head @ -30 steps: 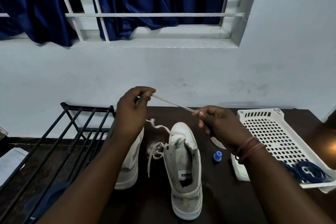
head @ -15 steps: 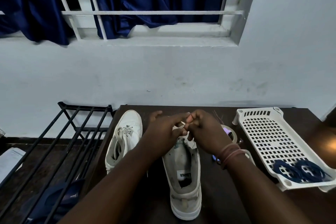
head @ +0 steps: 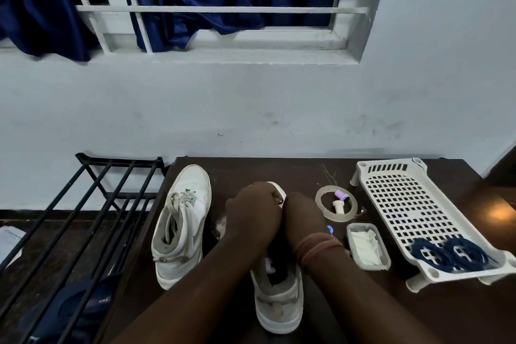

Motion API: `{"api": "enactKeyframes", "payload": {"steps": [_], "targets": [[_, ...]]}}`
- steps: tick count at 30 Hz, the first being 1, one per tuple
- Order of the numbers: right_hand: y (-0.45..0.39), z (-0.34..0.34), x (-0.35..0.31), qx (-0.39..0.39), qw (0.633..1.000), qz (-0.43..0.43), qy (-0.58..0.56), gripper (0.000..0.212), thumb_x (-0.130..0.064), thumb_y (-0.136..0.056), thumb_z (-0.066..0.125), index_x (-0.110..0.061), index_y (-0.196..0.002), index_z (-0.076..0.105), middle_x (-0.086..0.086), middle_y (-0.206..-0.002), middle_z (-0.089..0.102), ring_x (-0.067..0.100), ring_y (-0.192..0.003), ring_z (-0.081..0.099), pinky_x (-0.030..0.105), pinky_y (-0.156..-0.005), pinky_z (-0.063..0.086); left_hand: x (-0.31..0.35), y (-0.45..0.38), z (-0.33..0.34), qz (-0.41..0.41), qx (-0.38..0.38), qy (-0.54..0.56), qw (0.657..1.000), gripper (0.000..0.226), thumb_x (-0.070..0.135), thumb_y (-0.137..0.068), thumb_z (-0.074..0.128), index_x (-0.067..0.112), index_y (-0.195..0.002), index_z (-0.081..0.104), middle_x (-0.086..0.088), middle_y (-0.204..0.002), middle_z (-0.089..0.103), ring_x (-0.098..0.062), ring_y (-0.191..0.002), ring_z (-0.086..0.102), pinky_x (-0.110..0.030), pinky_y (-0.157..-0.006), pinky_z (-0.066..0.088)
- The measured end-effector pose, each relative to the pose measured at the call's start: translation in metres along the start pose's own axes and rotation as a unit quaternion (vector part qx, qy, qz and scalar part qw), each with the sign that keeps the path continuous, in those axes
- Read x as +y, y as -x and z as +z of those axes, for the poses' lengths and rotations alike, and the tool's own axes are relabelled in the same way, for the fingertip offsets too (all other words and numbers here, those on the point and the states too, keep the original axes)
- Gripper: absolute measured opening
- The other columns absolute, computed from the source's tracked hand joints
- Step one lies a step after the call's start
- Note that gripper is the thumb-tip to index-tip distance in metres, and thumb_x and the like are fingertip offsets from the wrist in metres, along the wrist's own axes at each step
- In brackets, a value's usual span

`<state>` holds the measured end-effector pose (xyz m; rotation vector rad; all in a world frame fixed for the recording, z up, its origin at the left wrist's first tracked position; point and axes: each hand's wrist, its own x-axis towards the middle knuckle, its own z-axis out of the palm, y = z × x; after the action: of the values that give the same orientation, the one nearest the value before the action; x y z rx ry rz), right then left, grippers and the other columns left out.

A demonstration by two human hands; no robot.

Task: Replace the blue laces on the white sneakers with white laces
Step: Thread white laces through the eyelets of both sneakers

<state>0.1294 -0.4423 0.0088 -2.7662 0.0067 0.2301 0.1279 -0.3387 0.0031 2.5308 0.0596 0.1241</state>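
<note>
Two white sneakers stand on a dark table (head: 279,169). The left sneaker (head: 184,220) is laced with a white lace. The right sneaker (head: 279,301) points away from me, with only its heel and toe tip showing. My left hand (head: 252,209) and my right hand (head: 303,218) sit side by side over its lace area, backs up and fingers curled down. The white lace they pinch is hidden beneath them. The blue laces (head: 452,255) lie coiled in a white perforated tray (head: 405,204) at the right.
Between the shoe and the tray lie a tape ring (head: 324,209), a purple cap (head: 342,195), a small blue cap (head: 330,229) and a clear box with white cloth (head: 365,246). A black metal rack (head: 97,204) stands left of the table. The wall is close behind.
A second ago my hands held the white lace stretched in the air above the shoe. They have come together and dropped onto the right sneaker's front.
</note>
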Motion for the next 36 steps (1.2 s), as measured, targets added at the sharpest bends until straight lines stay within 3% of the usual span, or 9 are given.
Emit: {"api": "enactKeyframes", "payload": {"steps": [3,6,10,13,16,20,24,31,36], "targets": [[0.000,0.008,0.001,0.025,1.000,0.012,0.011,0.020,-0.008,-0.097,0.044,-0.008,-0.108,0.061,0.010,-0.115,0.067,0.027,-0.109,0.064,0.029,-0.083,0.046,-0.005,-0.002,0.004,-0.047,-0.017,-0.013,0.999,0.010,0.026,-0.087,0.062,0.028,-0.080,0.068,0.009,-0.098,0.072,-0.018,-0.099,0.067,-0.041,-0.093,0.050],[-0.009,0.015,0.012,0.014,0.999,0.034,-0.021,0.018,-0.015,-0.094,0.053,-0.007,-0.100,0.068,0.011,-0.104,0.071,0.028,-0.101,0.067,0.026,-0.072,0.041,-0.009,-0.003,0.006,-0.075,-0.022,0.019,0.997,0.005,0.029,-0.082,0.067,0.027,-0.080,0.071,0.009,-0.090,0.073,-0.018,-0.093,0.069,-0.041,-0.092,0.050],[-0.015,0.017,0.035,0.004,0.983,0.048,-0.174,0.020,-0.013,-0.085,0.062,-0.009,-0.069,0.074,0.008,-0.065,0.065,0.021,-0.064,0.061,0.024,-0.062,0.043,-0.013,0.001,0.014,-0.041,0.023,-0.027,0.999,0.006,0.033,-0.084,0.070,0.028,-0.081,0.069,0.010,-0.090,0.073,-0.017,-0.096,0.068,-0.039,-0.090,0.045],[-0.014,0.020,0.045,-0.019,0.953,0.076,-0.292,0.027,0.000,-0.081,0.062,-0.013,-0.059,0.073,0.001,-0.053,0.060,0.016,-0.055,0.053,0.030,-0.062,0.047,-0.015,0.003,0.018,0.001,0.038,-0.088,0.995,0.008,0.029,-0.088,0.063,0.030,-0.088,0.071,0.008,-0.096,0.074,-0.019,-0.099,0.063,-0.035,-0.081,0.036],[-0.017,0.023,0.047,-0.019,0.938,0.090,-0.333,0.035,0.005,-0.081,0.063,-0.018,-0.055,0.071,-0.002,-0.053,0.063,0.015,-0.057,0.056,0.028,-0.063,0.049,-0.018,0.006,0.021,0.049,0.029,-0.137,0.989,0.013,0.024,-0.090,0.058,0.029,-0.091,0.070,0.007,-0.096,0.071,-0.020,-0.099,0.057,-0.034,-0.074,0.025],[-0.018,0.022,0.050,-0.026,0.923,0.094,-0.373,0.037,0.007,-0.082,0.064,-0.018,-0.056,0.071,-0.001,-0.054,0.064,0.011,-0.050,0.055,0.017,-0.051,0.046,-0.019,0.008,0.027,0.087,0.048,-0.227,0.969,0.010,0.029,-0.078,0.076,0.024,-0.070,0.072,0.004,-0.073,0.066,-0.022,-0.074,0.059,-0.030,-0.061,0.031],[-0.019,0.024,0.049,-0.029,0.917,0.098,-0.385,0.035,0.007,-0.081,0.064,-0.017,-0.058,0.072,0.002,-0.055,0.065,0.012,-0.050,0.055,0.017,-0.049,0.045,-0.027,0.006,0.035,0.083,0.050,-0.176,0.980,0.021,0.035,-0.094,0.058,0.027,-0.098,0.077,0.000,-0.102,0.063,-0.027,-0.097,0.058,-0.035,-0.077,0.040],[-0.020,0.021,0.049,-0.034,0.917,0.091,-0.387,0.032,0.007,-0.082,0.063,-0.015,-0.061,0.072,0.010,-0.065,0.068,0.017,-0.059,0.059,0.022,-0.058,0.049,-0.033,0.004,0.048,0.060,0.090,-0.153,0.982,0.019,0.038,-0.091,0.060,0.027,-0.086,0.075,0.004,-0.095,0.063,-0.024,-0.090,0.059,-0.039,-0.078,0.043],[-0.020,0.015,0.049,-0.050,0.915,0.088,-0.390,0.019,0.003,-0.085,0.065,-0.007,-0.074,0.075,0.009,-0.067,0.066,0.012,-0.057,0.056,0.013,-0.048,0.045,-0.041,0.002,0.058,0.032,0.073,-0.125,0.989,0.025,0.041,-0.091,0.050,0.031,-0.084,0.072,0.008,-0.097,0.061,-0.022,-0.096,0.057,-0.045,-0.085,0.044]]}}
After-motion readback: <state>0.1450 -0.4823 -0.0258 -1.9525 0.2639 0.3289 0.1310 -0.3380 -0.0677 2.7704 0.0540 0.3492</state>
